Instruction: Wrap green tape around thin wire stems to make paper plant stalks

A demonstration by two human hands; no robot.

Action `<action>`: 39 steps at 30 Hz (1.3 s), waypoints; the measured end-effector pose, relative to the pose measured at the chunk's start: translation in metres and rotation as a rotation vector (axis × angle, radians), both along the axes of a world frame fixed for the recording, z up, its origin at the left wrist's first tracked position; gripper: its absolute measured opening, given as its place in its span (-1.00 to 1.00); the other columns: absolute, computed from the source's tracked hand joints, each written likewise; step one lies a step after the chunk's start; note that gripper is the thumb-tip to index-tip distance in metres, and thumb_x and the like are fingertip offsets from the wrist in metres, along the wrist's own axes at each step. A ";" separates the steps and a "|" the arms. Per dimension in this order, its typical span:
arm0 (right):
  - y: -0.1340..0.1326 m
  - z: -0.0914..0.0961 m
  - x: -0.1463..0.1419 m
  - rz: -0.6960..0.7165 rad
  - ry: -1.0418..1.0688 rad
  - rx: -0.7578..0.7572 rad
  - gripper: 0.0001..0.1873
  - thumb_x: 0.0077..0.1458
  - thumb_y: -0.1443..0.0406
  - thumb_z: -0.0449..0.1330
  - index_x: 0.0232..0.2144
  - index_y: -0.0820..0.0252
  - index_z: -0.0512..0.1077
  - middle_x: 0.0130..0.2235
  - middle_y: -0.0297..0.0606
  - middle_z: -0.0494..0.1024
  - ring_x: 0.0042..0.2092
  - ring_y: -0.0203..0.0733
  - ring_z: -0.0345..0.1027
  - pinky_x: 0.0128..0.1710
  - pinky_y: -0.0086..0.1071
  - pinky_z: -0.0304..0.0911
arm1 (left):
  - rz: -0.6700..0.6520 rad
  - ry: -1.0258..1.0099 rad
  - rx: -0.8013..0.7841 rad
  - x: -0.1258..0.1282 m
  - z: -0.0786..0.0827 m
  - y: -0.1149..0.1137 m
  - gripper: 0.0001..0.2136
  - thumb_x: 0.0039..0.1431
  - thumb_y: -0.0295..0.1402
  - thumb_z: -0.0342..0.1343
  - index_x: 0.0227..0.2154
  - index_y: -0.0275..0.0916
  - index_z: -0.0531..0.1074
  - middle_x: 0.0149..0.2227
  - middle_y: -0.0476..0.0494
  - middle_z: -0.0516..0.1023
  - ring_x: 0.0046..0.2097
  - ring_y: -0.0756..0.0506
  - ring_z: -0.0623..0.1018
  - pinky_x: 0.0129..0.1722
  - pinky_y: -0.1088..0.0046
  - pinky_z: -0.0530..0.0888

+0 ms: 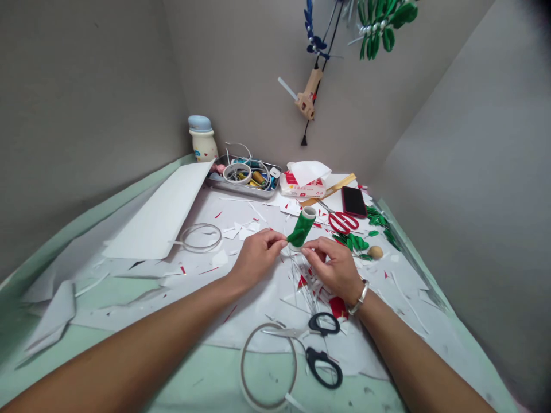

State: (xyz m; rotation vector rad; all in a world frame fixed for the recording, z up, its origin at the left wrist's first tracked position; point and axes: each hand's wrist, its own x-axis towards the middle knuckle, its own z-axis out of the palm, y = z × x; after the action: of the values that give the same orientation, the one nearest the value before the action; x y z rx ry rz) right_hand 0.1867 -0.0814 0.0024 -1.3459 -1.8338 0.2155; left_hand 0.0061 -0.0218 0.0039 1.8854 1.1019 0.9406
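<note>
Grip pinched on a green roll (302,228), held up over the bench (55,367).
Fingertips of the left hand (257,258) press its lower end; those of the right hand (333,269) meet its base. Paper strips (301,275) lie right below the roll, red-handled scissors (343,222) just beyond it, green paper leaves (353,242) to its right, a clear tape ring (201,237) to its left, and black-handled scissors (322,351) well toward the person.
</note>
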 end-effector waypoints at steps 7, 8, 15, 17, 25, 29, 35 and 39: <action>0.001 0.003 0.003 0.018 -0.094 0.129 -0.82 0.17 0.26 0.10 -0.38 0.14 0.50 -0.47 -0.27 0.38 -0.35 -0.20 0.23 -0.32 -0.32 0.17 | -0.113 0.273 0.233 -0.002 -0.005 -0.002 -0.77 0.20 -0.35 -0.06 -0.30 -0.22 0.51 -0.29 -0.12 0.49 -0.26 -0.09 0.46 -0.23 0.41 0.31; 0.001 0.003 0.004 0.027 -0.096 0.128 -0.82 0.17 0.26 0.10 -0.36 0.14 0.51 -0.46 -0.27 0.38 -0.34 -0.19 0.24 -0.31 -0.31 0.17 | -0.136 0.309 0.243 -0.002 -0.005 -0.003 -0.77 0.21 -0.35 -0.07 -0.30 -0.22 0.51 -0.30 -0.12 0.49 -0.26 -0.09 0.45 -0.24 0.41 0.31; 0.005 0.002 0.008 0.066 -0.040 0.063 -0.81 0.17 0.26 0.10 -0.39 0.13 0.50 -0.46 -0.29 0.40 -0.35 -0.20 0.25 -0.30 -0.32 0.18 | -0.301 0.419 0.257 0.000 -0.004 -0.008 -0.75 0.22 -0.36 -0.09 -0.33 -0.19 0.52 -0.39 -0.10 0.43 -0.33 -0.07 0.42 -0.33 0.43 0.26; 0.006 0.002 0.009 0.052 0.010 0.009 -0.81 0.16 0.24 0.11 -0.40 0.12 0.50 -0.47 -0.31 0.37 -0.38 -0.22 0.24 -0.33 -0.34 0.17 | -0.327 0.377 0.245 0.001 -0.003 -0.009 -0.76 0.20 -0.38 -0.07 -0.34 -0.17 0.53 -0.38 -0.09 0.44 -0.33 -0.07 0.42 -0.33 0.43 0.26; 0.013 -0.005 0.017 0.027 0.170 -0.137 -0.79 0.12 0.18 0.14 -0.41 0.13 0.52 -0.46 -0.32 0.41 -0.40 -0.24 0.26 -0.36 -0.36 0.16 | -0.443 0.186 0.168 0.001 -0.003 -0.009 -0.78 0.19 -0.37 -0.04 -0.31 -0.17 0.54 -0.33 -0.12 0.49 -0.27 -0.07 0.44 -0.23 0.41 0.31; 0.013 -0.005 0.018 0.022 0.192 -0.142 -0.79 0.12 0.18 0.14 -0.41 0.14 0.53 -0.46 -0.32 0.42 -0.40 -0.25 0.26 -0.36 -0.37 0.16 | -0.452 0.169 0.147 0.002 -0.002 -0.009 -0.79 0.18 -0.38 -0.03 -0.30 -0.17 0.53 -0.32 -0.13 0.49 -0.25 -0.08 0.45 -0.19 0.39 0.33; 0.015 -0.006 0.019 -0.005 0.221 -0.157 -0.77 0.11 0.16 0.15 -0.42 0.15 0.53 -0.47 -0.33 0.41 -0.42 -0.26 0.25 -0.39 -0.38 0.15 | -0.432 0.115 0.099 0.003 -0.002 -0.007 -0.81 0.15 -0.39 0.00 -0.31 -0.18 0.54 -0.31 -0.12 0.51 -0.25 -0.08 0.45 -0.16 0.37 0.34; 0.016 -0.009 0.019 -0.020 0.212 -0.149 -0.77 0.11 0.17 0.15 -0.43 0.15 0.53 -0.45 -0.31 0.44 -0.40 -0.25 0.27 -0.37 -0.37 0.16 | -0.430 0.106 0.089 0.004 -0.005 -0.005 -0.81 0.15 -0.39 0.01 -0.32 -0.17 0.53 -0.30 -0.11 0.52 -0.25 -0.07 0.46 -0.17 0.38 0.35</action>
State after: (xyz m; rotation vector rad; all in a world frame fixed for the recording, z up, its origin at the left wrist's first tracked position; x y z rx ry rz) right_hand 0.2055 -0.0650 -0.0065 -1.3861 -1.6522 0.4741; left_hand 0.0097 -0.0264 -0.0009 2.1499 0.6764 0.6591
